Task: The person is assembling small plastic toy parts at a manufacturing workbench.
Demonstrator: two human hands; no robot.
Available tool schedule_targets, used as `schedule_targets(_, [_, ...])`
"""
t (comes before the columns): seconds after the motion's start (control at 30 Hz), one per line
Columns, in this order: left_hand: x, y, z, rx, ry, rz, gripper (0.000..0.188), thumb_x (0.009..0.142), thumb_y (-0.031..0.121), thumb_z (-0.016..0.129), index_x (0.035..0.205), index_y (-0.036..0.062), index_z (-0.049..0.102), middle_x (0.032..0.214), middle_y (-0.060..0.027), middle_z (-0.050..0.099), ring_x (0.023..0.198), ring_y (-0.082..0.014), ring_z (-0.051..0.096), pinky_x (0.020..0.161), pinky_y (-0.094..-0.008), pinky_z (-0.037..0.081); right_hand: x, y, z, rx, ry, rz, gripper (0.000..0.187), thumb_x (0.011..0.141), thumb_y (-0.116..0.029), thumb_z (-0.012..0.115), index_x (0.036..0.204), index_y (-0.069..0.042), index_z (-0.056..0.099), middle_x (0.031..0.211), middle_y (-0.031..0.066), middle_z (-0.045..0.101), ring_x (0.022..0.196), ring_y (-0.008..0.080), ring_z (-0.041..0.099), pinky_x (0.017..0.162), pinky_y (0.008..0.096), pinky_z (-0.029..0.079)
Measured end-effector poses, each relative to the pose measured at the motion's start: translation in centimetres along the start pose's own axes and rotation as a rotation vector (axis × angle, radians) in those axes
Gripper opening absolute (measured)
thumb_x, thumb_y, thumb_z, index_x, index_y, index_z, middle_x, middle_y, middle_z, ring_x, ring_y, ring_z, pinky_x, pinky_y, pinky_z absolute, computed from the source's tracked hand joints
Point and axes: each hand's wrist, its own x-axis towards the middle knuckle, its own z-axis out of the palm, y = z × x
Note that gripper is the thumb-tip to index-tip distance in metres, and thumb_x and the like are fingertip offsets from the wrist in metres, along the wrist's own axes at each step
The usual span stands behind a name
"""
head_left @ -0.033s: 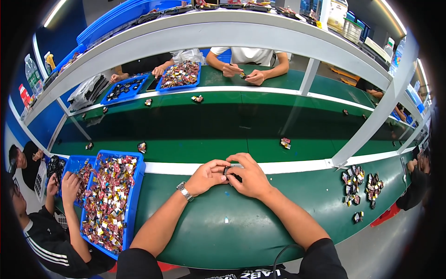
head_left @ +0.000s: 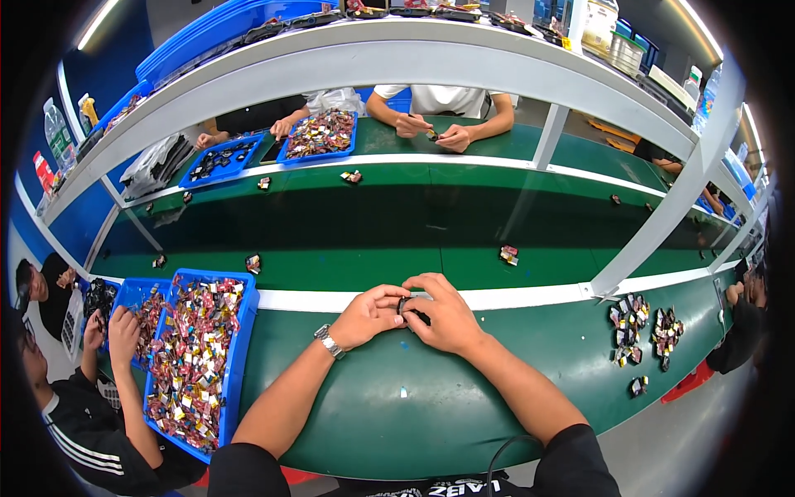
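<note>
Over the near green worktop (head_left: 373, 414), close to its white edge strip, my two hands meet around one small black part. My left hand (head_left: 364, 318), with a metal watch at the wrist, pinches its left side. From the other side my right hand (head_left: 447, 319) grips it, thumb and index finger curled about it. Only a dark curved edge of the black part (head_left: 405, 305) shows between the fingers; the rest is hidden. To the right on the worktop lie two clusters of small black assemblies (head_left: 629, 323) with red, white and yellow bits.
Left of my arm stands a blue bin (head_left: 242, 348) heaped with small red, white and yellow parts. Beyond the edge strip runs a green conveyor (head_left: 356, 269) carrying scattered assemblies. A white shelf frame (head_left: 397, 70) spans overhead, its post at right. Co-workers' hands work at left and across.
</note>
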Motion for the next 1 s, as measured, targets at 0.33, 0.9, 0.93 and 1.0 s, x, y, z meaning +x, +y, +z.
schedule_targets(0.33, [0.0, 0.1, 0.3, -0.046, 0.031, -0.087, 0.03, 0.099, 0.003, 0.052, 0.129, 0.0009, 0.05, 0.12, -0.0128, 0.062, 0.11, -0.0192, 0.062, 0.095, -0.0379, 0.057, 0.0, 0.2, -1.0, 0.073, -0.109, -0.03, 0.008, 0.081, -0.009, 0.068, 0.087, -0.003, 0.069, 0.119, 0.0107, 0.059, 0.116, 0.0306, 0.053, 0.097, 0.0419, 0.046])
schedule_targets(0.9, [0.0, -0.7, -0.4, -0.215, 0.066, -0.017, 0.026, 0.1, 0.003, 0.049, 0.126, 0.0032, 0.049, 0.126, -0.0147, 0.059, 0.115, -0.0222, 0.061, 0.099, -0.0386, 0.054, -0.6, -0.7, 1.6, 0.037, 0.158, 0.026, 0.014, 0.077, -0.005, 0.072, 0.091, -0.003, 0.07, 0.115, 0.0103, 0.061, 0.111, 0.0296, 0.056, 0.091, 0.0399, 0.05])
schedule_targets(0.93, [0.0, -0.7, -0.4, -0.215, 0.064, -0.019, 0.026, 0.1, 0.003, 0.049, 0.126, 0.0032, 0.049, 0.126, -0.0147, 0.059, 0.115, -0.0222, 0.061, 0.099, -0.0386, 0.054, -0.6, -0.6, 1.5, 0.036, 0.159, 0.028, 0.014, 0.077, -0.005, 0.072, 0.091, -0.003, 0.07, 0.115, 0.0103, 0.061, 0.111, 0.0296, 0.056, 0.091, 0.0399, 0.05])
schedule_targets(1.0, [0.0, -0.6, -0.3, -0.223, 0.069, -0.023, 0.025, 0.1, 0.003, 0.049, 0.125, 0.0032, 0.049, 0.125, -0.0145, 0.059, 0.114, -0.0222, 0.061, 0.099, -0.0387, 0.054, -0.6, -0.6, 1.5, 0.011, 0.151, 0.011, 0.015, 0.077, -0.005, 0.071, 0.093, -0.003, 0.07, 0.117, 0.0102, 0.06, 0.112, 0.0299, 0.056, 0.091, 0.0401, 0.049])
